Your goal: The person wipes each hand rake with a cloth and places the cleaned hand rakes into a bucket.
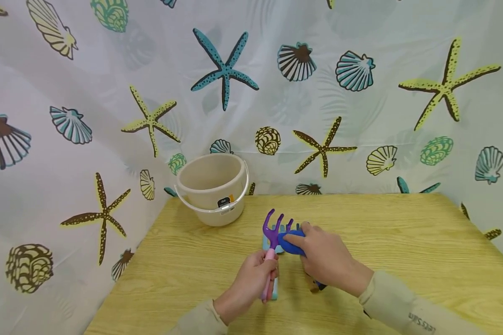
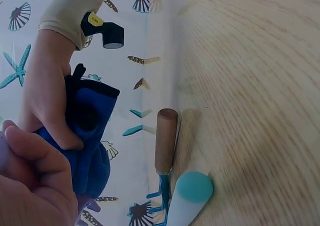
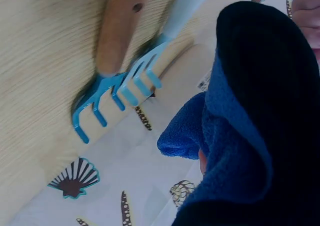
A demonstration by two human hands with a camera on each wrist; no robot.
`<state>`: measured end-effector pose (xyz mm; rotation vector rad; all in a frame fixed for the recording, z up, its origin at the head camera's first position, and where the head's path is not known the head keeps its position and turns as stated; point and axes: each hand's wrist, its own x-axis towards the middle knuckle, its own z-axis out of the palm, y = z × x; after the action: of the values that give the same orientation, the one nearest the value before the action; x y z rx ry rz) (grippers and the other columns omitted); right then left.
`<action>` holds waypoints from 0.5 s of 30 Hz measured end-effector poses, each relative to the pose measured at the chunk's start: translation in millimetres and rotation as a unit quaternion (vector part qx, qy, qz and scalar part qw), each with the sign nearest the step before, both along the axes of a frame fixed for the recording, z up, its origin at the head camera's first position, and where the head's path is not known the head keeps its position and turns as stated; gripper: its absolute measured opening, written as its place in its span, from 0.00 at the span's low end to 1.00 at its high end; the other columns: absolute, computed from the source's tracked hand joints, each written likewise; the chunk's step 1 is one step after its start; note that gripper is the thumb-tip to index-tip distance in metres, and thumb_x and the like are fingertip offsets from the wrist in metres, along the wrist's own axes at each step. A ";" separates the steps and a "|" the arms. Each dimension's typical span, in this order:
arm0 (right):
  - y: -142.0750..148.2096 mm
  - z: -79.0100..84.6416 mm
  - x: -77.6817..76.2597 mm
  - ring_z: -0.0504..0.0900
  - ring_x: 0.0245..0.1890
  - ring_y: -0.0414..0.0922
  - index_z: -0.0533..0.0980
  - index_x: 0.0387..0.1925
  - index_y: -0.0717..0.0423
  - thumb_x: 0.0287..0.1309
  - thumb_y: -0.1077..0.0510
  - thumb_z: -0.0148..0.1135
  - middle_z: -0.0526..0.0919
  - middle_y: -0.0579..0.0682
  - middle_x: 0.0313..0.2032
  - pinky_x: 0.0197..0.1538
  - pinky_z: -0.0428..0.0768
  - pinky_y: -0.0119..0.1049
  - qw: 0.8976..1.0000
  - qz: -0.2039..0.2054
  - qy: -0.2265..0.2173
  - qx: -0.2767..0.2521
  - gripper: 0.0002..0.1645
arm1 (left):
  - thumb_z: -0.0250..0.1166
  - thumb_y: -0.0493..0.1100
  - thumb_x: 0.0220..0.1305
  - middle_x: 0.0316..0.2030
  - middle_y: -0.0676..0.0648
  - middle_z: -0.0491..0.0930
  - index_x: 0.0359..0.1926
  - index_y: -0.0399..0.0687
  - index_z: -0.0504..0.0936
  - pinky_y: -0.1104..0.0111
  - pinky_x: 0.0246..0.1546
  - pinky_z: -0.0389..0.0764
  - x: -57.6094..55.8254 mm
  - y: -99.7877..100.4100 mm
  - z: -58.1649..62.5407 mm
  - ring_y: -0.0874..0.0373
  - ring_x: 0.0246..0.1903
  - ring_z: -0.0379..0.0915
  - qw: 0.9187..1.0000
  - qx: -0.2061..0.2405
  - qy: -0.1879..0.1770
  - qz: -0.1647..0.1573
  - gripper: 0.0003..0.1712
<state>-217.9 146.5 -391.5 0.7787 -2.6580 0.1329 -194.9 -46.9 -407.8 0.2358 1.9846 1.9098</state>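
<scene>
My left hand (image 1: pixel 251 274) grips the pink handle of a small purple garden fork (image 1: pixel 272 236), its tines pointing up and away. In my right hand (image 1: pixel 331 256) is a blue cloth (image 1: pixel 291 243) with a black edge, held against the fork's head on the right side. Part of the tines is hidden by the cloth. Below the hands lie a light-blue hand rake (image 3: pixel 145 68) with a white and teal handle (image 2: pixel 192 196) and a darker blue hand rake (image 3: pixel 100 93) with a brown wooden handle (image 3: pixel 117 31).
A cream bucket (image 1: pixel 201 200) with a white bail handle stands at the back left of the wooden table (image 1: pixel 385 228). Behind and beside the table hangs a white curtain (image 1: pixel 260 107) printed with starfish and shells.
</scene>
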 end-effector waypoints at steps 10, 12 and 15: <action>-16.2 0.4 -3.3 0.77 0.33 0.51 0.80 0.51 0.41 0.43 0.58 0.68 0.78 0.58 0.43 0.19 0.83 0.43 0.998 0.024 0.060 0.020 0.28 | 0.49 0.40 0.70 0.19 0.50 0.71 0.42 0.36 0.70 0.76 0.02 0.65 -4.3 -0.7 -2.7 0.61 0.07 0.62 1.000 -0.014 -0.004 -0.002 0.09; -14.6 -3.3 -5.2 0.76 0.34 0.51 0.81 0.50 0.41 0.43 0.58 0.68 0.78 0.58 0.43 0.18 0.82 0.42 0.997 0.022 0.069 0.035 0.27 | 0.49 0.38 0.69 0.18 0.50 0.70 0.39 0.36 0.71 0.76 0.02 0.65 -3.8 -0.7 -4.5 0.61 0.06 0.62 1.000 -0.017 0.003 -0.004 0.08; -10.7 -7.7 -8.1 0.75 0.33 0.51 0.81 0.50 0.41 0.43 0.59 0.66 0.77 0.57 0.42 0.15 0.80 0.39 0.996 0.018 0.072 0.049 0.27 | 0.49 0.37 0.68 0.19 0.49 0.70 0.36 0.37 0.71 0.76 0.01 0.64 -3.0 -0.9 -7.2 0.61 0.06 0.62 1.000 -0.017 0.011 -0.005 0.07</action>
<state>-226.0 135.9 -399.2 0.8348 -2.5309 -0.0422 -197.9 -47.8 -414.9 0.2585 2.0261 1.8729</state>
